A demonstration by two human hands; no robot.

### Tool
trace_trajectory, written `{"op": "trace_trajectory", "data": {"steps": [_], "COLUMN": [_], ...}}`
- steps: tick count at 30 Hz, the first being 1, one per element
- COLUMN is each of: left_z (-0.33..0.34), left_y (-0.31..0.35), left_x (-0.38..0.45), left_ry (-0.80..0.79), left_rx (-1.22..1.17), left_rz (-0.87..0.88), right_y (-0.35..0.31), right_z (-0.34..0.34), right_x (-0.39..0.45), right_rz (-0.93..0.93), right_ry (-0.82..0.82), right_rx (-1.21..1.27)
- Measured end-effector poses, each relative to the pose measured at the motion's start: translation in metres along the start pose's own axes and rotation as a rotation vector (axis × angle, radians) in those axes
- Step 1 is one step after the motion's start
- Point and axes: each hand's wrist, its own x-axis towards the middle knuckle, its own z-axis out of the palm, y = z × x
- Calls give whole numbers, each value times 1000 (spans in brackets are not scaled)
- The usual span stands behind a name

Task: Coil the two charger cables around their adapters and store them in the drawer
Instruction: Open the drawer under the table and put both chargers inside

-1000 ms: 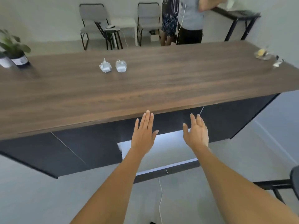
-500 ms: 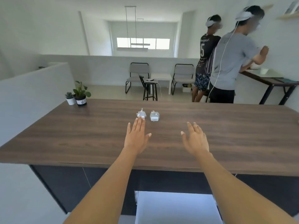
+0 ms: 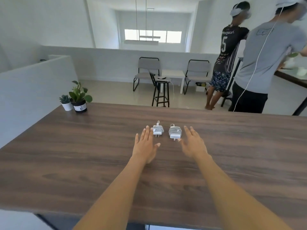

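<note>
Two white chargers lie side by side on the wooden table [image 3: 83, 171], each with its cable wound around the adapter. The left charger [image 3: 158, 130] is the smaller one, with prongs facing me. The right charger [image 3: 174, 132] is bulkier. My left hand [image 3: 146, 145] hovers just left of the left charger, fingers spread, holding nothing. Just right of the right charger is my right hand [image 3: 192, 143], open, its thumb close to the plug. A sliver of the open white drawer [image 3: 166, 227] shows below the table's near edge.
Two small potted plants [image 3: 76, 98] stand at the table's far left corner. Beyond the table are a black stool [image 3: 162, 92], two chairs, and two people [image 3: 245, 60] standing at a side desk on the right.
The view has lifted from the open drawer to the tabletop. Both hands have moved from above the drawer forward over the table, up to either side of the two chargers.
</note>
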Motion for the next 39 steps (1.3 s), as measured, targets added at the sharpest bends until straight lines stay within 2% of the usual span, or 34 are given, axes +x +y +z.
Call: {"op": "trace_trajectory", "data": {"steps": [7, 15, 23, 31, 39], "left_z": [31, 62, 70, 68, 64], "left_y": [-25, -25, -28, -32, -37], "left_x": [70, 106, 114, 113, 74], "left_ry": [-54, 60, 173, 141, 155], "left_rx": [-82, -308, -521, -534, -605], "left_rz": [26, 143, 121, 101, 62], "right_y": [8, 16, 22, 28, 22], "right_z": [43, 74, 83, 82, 80], "right_x": [62, 91, 98, 98, 62], "right_rz": [43, -18, -13, -54, -37], "right_ry": [-52, 3, 47, -5, 70], "right_rx": [-2, 135, 261, 228, 231]}}
